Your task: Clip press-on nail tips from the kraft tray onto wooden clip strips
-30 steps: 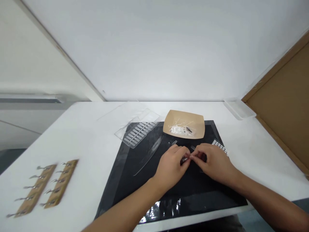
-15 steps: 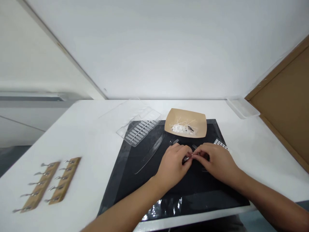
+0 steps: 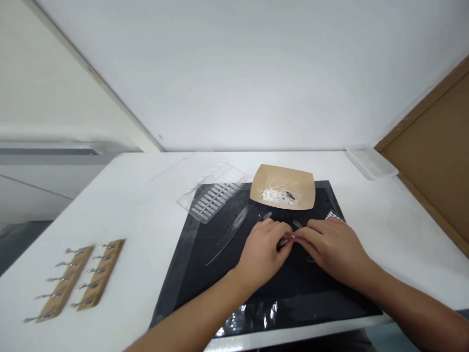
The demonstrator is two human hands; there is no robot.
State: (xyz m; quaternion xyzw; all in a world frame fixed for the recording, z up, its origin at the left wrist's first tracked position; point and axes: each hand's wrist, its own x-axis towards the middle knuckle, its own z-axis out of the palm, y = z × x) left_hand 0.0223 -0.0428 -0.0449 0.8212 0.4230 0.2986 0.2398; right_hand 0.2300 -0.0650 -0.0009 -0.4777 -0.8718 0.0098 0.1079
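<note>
Over the black mat (image 3: 256, 288), my two hands meet fingertip to fingertip. My left hand (image 3: 264, 247) is closed in a pinch around a small dark metal piece (image 3: 282, 242), mostly covered by the fingers. Thumb and forefinger of my right hand (image 3: 331, 249) press together at a tiny white piece (image 3: 293, 237) beside the left fingertips. Its exact kind is too small to make out. Just beyond the hands lie a small clear nail tip (image 3: 267, 215) and another slim clear piece (image 3: 297, 224).
A cardboard tray (image 3: 304, 183) holds white scraps and thin sticks. Left of it is a clear box of nail tips (image 3: 208, 203), near a curved clear strip (image 3: 232, 232). Wooden strips (image 3: 100, 278) with metal clips stand left. A dotted sheet (image 3: 334, 215) and plastic container (image 3: 373, 164) are right.
My right hand's fingers have drawn flatter and closer together, with the hand tilted further over. My left hand stays nearly in place. The view has shifted slightly.
</note>
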